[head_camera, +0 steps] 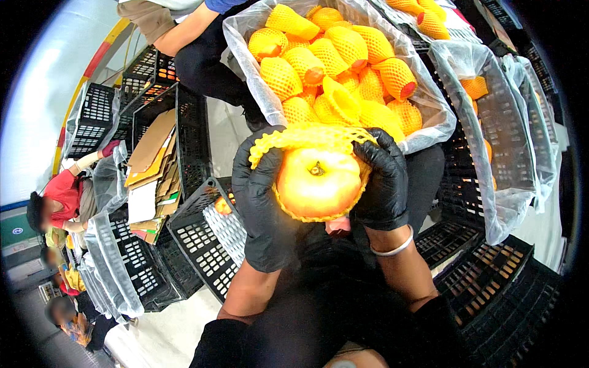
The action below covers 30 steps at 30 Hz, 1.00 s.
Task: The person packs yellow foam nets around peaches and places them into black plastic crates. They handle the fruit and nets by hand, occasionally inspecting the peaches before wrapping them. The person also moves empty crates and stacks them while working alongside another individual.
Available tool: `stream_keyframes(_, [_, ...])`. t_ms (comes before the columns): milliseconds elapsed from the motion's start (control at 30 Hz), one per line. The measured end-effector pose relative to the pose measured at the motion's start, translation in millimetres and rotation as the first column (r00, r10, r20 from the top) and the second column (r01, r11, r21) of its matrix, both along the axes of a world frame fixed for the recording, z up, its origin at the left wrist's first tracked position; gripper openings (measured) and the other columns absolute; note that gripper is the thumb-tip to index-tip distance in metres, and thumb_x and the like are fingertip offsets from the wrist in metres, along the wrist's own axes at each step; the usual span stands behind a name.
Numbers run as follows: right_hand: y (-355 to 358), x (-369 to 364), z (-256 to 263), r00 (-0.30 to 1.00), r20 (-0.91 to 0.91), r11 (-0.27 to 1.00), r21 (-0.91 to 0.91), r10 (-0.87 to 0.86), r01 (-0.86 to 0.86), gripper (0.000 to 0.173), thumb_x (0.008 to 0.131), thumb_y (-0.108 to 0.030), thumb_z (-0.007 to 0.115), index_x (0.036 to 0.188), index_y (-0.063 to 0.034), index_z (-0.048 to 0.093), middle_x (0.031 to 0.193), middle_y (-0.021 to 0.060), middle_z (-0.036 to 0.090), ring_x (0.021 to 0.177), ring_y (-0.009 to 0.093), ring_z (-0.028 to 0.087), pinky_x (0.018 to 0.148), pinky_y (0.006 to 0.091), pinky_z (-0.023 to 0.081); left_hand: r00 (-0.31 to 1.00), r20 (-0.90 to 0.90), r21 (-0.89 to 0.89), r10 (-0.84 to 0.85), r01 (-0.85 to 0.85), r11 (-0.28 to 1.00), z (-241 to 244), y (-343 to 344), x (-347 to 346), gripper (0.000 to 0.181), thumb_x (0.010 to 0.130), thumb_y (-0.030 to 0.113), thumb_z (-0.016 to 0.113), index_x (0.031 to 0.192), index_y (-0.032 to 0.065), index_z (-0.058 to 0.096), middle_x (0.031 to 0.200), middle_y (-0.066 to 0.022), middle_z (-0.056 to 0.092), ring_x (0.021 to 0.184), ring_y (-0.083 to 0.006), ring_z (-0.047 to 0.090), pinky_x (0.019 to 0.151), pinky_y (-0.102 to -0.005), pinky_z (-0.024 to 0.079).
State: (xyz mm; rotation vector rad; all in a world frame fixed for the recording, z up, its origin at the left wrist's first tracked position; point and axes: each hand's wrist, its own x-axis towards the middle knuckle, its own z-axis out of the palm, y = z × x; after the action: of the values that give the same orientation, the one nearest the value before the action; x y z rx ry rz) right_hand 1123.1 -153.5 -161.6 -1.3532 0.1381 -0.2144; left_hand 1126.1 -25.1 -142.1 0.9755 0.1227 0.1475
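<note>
Between my black-gloved hands is an apple-like fruit (320, 184), yellow-pink with its stem end facing up. A yellow foam net sleeve (317, 135) wraps its sides and bottom, its upper edge bunched above the fruit. My left hand (262, 198) holds the sleeve and fruit from the left. My right hand (382, 184) grips them from the right, fingers on the net's edge. Just beyond my hands stands a crate lined with clear plastic (435, 115), piled with fruit in yellow foam nets (326, 55).
Black plastic crates (198, 244) stand at left, one holding cardboard pieces (154, 175). Plastic-lined crates (506, 133) stand at right, with more black crates (487, 276) below. A person's arm (188, 30) is near the far crate; a person in a red shirt (64, 195) is at far left.
</note>
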Motion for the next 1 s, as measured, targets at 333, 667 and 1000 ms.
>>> stream_keyframes(333, [8.5,0.6,-5.3,0.994,-0.081,0.930,0.365,0.077,-0.043,0.020,0.077,-0.004,0.053,0.095,0.0036,0.053,0.090,0.0089,0.057,0.083,0.015,0.054,0.075,0.0258,0.044,0.994,-0.111,-0.066,-0.023,0.015,0.998,6.0,3.6,-2.1,0.027,0.083,0.015,0.051,0.104,-0.0010,0.049,0.098,-0.0113,0.055,0.089,-0.0208,0.055,0.081,-0.0333,0.046])
stream_keyframes(667, [6.1,-14.2,-8.1,0.986,-0.161,0.899,0.437,0.031,0.043,0.026,0.081,0.002,0.044,0.107,0.0032,0.049,0.104,0.0141,0.055,0.093,0.022,0.056,0.084,0.0317,0.045,0.959,0.082,0.656,-0.270,0.152,0.739,-15.2,11.7,10.4,0.054,0.064,0.010,0.067,0.113,0.0026,0.046,0.115,-0.0119,0.039,0.112,-0.0233,0.040,0.093,-0.0328,0.035])
stream_keyframes(1000, [2.2,-6.9,-15.5,0.974,-0.074,0.483,0.875,0.213,-0.039,0.029,0.080,-0.007,0.046,0.106,0.0051,0.048,0.100,0.0149,0.058,0.092,0.023,0.057,0.084,0.0324,0.045,0.908,-0.143,0.495,-0.394,0.411,0.766,-9.8,31.1,14.4,0.078,0.054,0.012,0.077,0.122,0.0019,0.039,0.113,-0.0096,0.043,0.102,-0.0196,0.046,0.088,-0.0295,0.038])
